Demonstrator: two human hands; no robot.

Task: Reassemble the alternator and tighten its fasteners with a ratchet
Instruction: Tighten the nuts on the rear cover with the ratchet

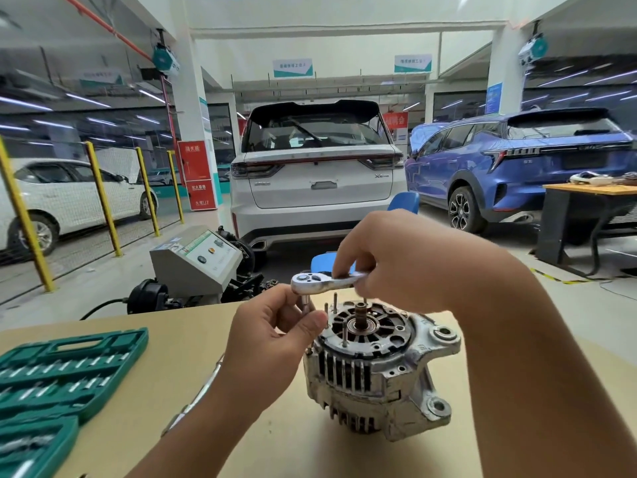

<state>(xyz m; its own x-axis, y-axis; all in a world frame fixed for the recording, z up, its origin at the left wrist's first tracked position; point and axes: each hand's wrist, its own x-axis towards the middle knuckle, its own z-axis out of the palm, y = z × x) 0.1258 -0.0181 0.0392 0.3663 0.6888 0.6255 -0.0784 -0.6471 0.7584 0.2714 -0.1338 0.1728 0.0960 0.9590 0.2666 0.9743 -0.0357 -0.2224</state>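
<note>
Silver-grey metal, one alternator [379, 370] stands near the middle of the tan bench [144, 401], shaft end up, four thin studs rising from its top. Just above it, the right hand [389, 260] grips one chrome ratchet [324, 281] by the handle; the left hand [275, 336] pinches the socket [306, 302] under its head. One open green socket case [58, 377] lies at the bench's left edge. Its writing is unreadable.

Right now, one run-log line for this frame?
step: fitting socket to ratchet | right hand: grips ratchet handle | left hand: pinches socket under ratchet head | alternator: upright on table, studs exposed
</note>
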